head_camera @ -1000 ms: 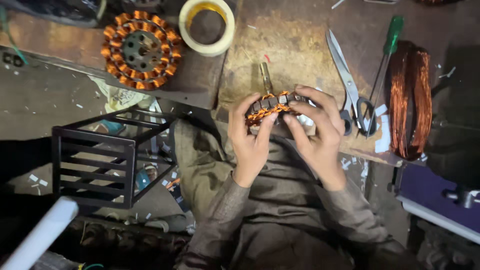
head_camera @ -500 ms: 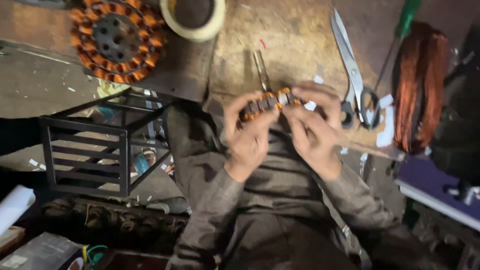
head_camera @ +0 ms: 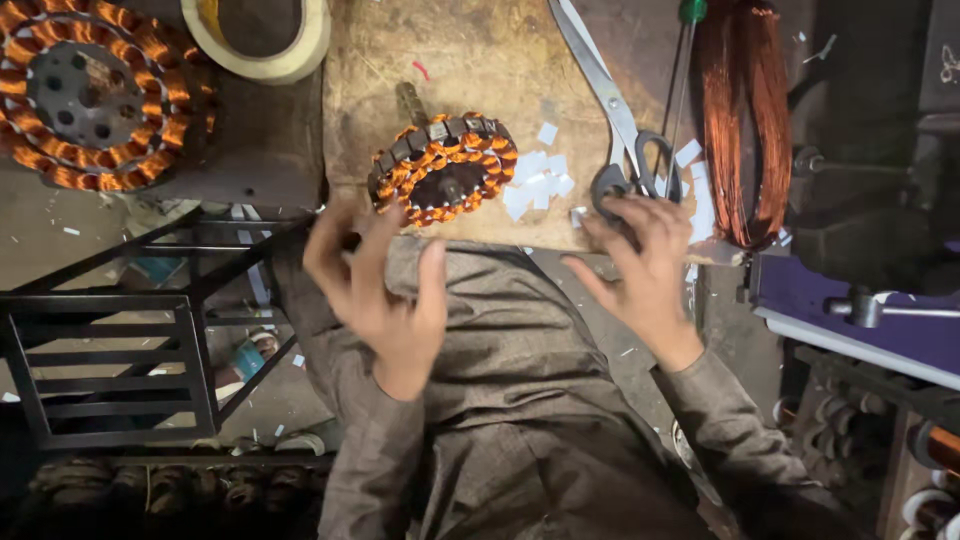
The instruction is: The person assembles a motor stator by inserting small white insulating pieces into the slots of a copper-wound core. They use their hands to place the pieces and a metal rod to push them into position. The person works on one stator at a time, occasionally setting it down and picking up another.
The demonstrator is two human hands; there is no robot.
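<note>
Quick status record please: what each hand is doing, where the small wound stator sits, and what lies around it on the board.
left hand: open, fingers spread, holding nothing, just below the stator
right hand: open, empty, fingertips near the scissors' handles
small stator: copper-wound, lying free on the wooden board, no hand on it
paper slips: white, scattered right of the stator
scissors: lying on the board, right side
copper wire coil: far right
large stator: upper left
tape roll: top, beside the large stator

One head-worn camera looks steeply down at close range onto the counter (head_camera: 470, 60) just beyond both hands, with the wearer's lap below them.
</note>
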